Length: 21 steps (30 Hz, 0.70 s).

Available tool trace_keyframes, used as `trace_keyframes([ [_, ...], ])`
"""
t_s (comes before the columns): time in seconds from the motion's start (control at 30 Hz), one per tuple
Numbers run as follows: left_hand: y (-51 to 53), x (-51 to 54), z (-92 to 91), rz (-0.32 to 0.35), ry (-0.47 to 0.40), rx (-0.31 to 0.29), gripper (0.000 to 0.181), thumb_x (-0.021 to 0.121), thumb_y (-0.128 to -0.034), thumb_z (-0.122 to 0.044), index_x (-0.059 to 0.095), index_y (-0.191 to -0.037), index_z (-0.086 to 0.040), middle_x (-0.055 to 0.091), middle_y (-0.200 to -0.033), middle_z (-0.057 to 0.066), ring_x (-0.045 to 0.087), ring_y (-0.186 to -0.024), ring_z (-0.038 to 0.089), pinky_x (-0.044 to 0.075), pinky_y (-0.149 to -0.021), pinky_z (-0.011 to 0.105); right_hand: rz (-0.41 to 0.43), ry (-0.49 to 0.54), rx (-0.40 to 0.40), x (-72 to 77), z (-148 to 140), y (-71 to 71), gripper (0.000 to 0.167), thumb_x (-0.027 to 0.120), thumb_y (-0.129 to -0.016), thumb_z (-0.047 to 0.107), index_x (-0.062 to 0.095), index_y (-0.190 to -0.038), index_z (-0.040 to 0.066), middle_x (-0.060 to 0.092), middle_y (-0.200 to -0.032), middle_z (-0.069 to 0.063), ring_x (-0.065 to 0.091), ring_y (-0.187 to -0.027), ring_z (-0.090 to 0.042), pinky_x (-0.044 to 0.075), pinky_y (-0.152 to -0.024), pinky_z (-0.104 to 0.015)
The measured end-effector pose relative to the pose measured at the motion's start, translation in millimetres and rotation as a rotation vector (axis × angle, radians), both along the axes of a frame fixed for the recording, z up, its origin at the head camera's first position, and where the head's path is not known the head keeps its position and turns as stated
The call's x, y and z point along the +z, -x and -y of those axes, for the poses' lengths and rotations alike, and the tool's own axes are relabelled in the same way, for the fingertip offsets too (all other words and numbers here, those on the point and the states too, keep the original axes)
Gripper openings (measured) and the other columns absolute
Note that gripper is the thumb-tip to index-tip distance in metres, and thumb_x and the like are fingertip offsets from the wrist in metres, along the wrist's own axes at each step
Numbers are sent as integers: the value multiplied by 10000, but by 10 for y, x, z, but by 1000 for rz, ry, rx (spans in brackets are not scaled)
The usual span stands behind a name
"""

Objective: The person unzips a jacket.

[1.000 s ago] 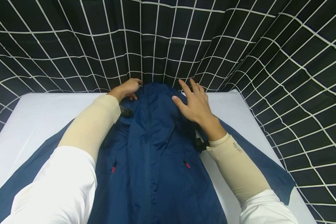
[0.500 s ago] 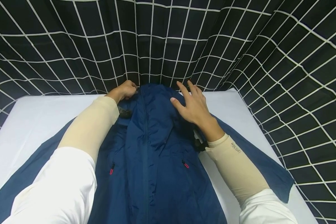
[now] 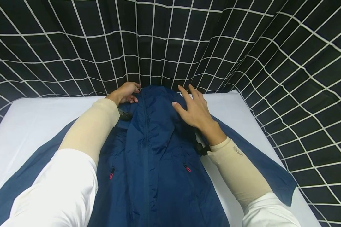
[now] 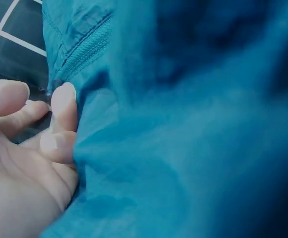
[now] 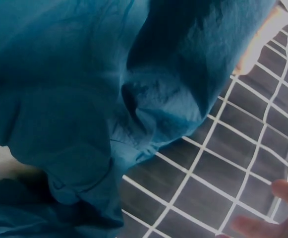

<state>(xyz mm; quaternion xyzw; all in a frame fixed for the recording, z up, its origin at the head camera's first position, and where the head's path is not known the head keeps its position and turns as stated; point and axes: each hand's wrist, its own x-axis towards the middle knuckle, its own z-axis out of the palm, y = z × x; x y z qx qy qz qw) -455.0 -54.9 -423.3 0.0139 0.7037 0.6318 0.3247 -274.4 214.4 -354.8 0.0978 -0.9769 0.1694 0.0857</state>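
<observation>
A blue jacket (image 3: pixel 150 151) lies front up on a white surface. At the left side of its collar is my left hand (image 3: pixel 125 93), fingers bent. The left wrist view shows the zip (image 4: pixel 89 49) ending near those fingertips; the thumb of the left hand (image 4: pixel 29 148) stands apart from the fingers touching the jacket edge (image 4: pixel 96 129). Over the right side of the upper jacket, my right hand (image 3: pixel 194 108) has its fingers spread, holding nothing. Only blurred fingers of the right hand (image 5: pixel 267 218) show in the right wrist view.
Black cloth with a white grid (image 3: pixel 159 41) rises behind and to the right of the white surface (image 3: pixel 54 110). Two red zip pulls (image 3: pixel 111 173) (image 3: pixel 187 167) lie on the jacket front. The jacket's right-hand sleeve (image 3: pixel 258 160) stretches towards the right edge.
The view has shifted slightly. My left fingers drew closer together half a second ago and have parted again, slightly farther from the collar. My right hand keeps its spread pose.
</observation>
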Motion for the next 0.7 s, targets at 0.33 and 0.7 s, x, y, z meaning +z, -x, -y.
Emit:
trace_keyframes([
  [0.33, -36, 259, 83, -96, 123, 102, 343, 411, -1008, -78, 486, -1322, 41, 384, -1106, 106, 513, -470, 127, 418, -406, 227, -33, 0, 34, 4, 70, 44, 709, 398, -937, 618, 260, -1535, 265, 191, -1553, -190, 167, -1396, -412, 198, -1036, -653],
  [0.7, -73, 454, 78, -69, 71, -4, 192, 524, -1001, -134, 541, -1134, 4, 315, -1045, 51, 507, -499, 131, 387, -418, 209, -152, 121, 139, -25, 166, 170, 702, 545, -926, 521, 342, -1505, 180, 324, -1506, -158, 282, -1368, -344, 258, -1061, -565],
])
